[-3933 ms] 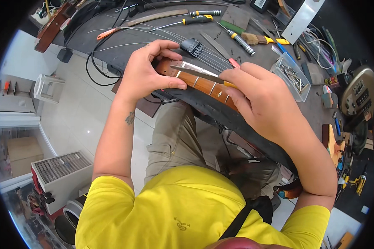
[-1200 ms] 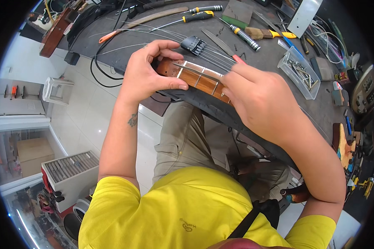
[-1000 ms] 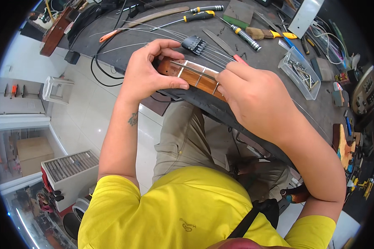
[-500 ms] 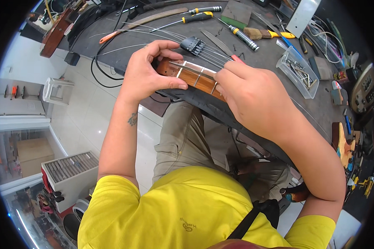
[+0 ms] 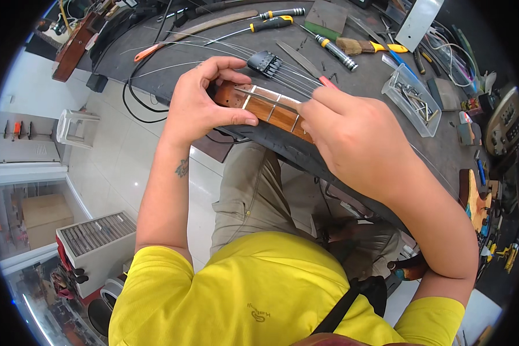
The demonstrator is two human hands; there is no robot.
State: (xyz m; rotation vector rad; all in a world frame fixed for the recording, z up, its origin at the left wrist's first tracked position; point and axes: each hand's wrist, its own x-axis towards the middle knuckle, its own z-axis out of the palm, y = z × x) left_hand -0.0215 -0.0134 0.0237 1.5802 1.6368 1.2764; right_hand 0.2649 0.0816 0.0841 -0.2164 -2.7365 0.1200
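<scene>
A brown wooden guitar neck (image 5: pixel 268 109) with metal frets lies along the near edge of the dark workbench (image 5: pixel 386 95). My left hand (image 5: pixel 205 101) grips its left end, thumb underneath and fingers curled over the top. My right hand (image 5: pixel 352 138) rests on the neck further right and pinches a thin flat metal file (image 5: pixel 265 95) that lies across the frets, pointing left. Loose metal strings (image 5: pixel 213 55) fan out from a small black string holder (image 5: pixel 265 60) just behind the neck.
Yellow-handled screwdrivers (image 5: pixel 274 23), a brush (image 5: pixel 363 46), a flat file (image 5: pixel 297 55) and a clear plastic box of small metal parts (image 5: pixel 415 101) lie on the bench behind. Black cables (image 5: pixel 135 86) hang off the left edge. Tiled floor and a white grille unit (image 5: pixel 95 242) lie left.
My right hand has slid a little left and right along the neck with the file. My left hand has kept its grip on the neck's end.
</scene>
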